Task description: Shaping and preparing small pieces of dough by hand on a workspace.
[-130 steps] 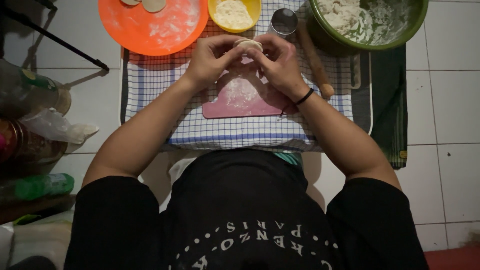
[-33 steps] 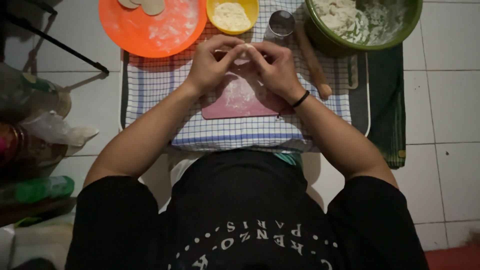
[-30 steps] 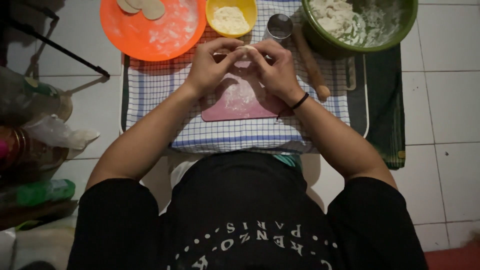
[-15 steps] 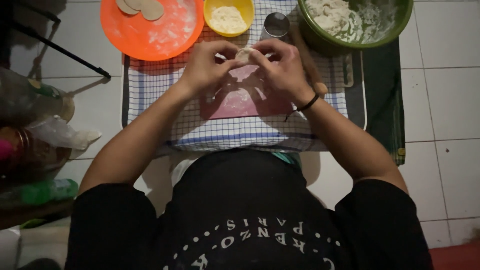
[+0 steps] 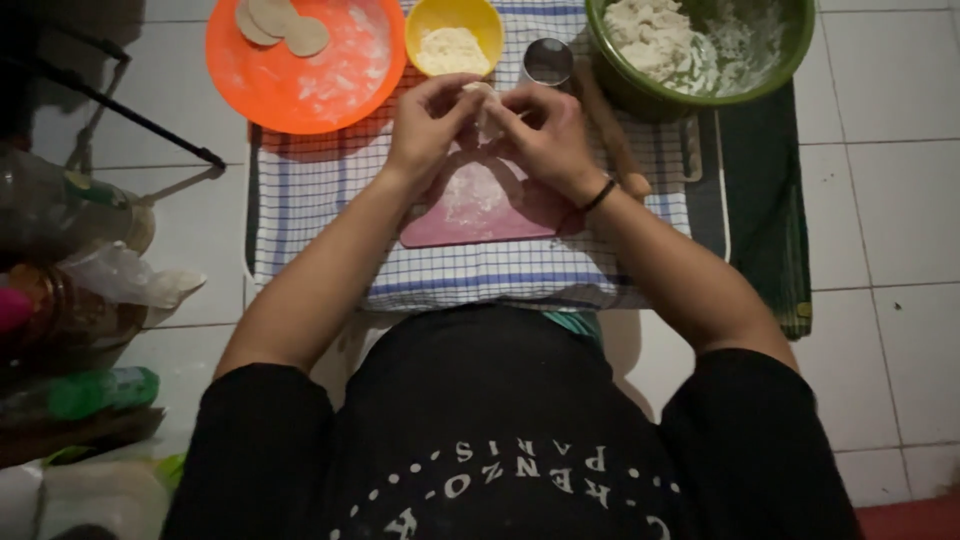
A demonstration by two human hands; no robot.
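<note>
A checked cloth (image 5: 320,190) lies spread on the tiled floor (image 5: 880,200) in front of the seated person. A small board (image 5: 480,215) rests on the cloth's middle. Above the board, the left hand (image 5: 430,125) and right hand (image 5: 545,135) meet around a piece of dough (image 5: 484,100). Beyond them, from left to right, stand a plate (image 5: 320,80) with dough rounds (image 5: 280,20) on it, a small bowl (image 5: 455,40), a cup (image 5: 548,62) and a big bowl (image 5: 700,45) with dough in it. A rolling pin (image 5: 612,140) lies just right of the right hand. Bottles (image 5: 70,330) stand far left.
</note>
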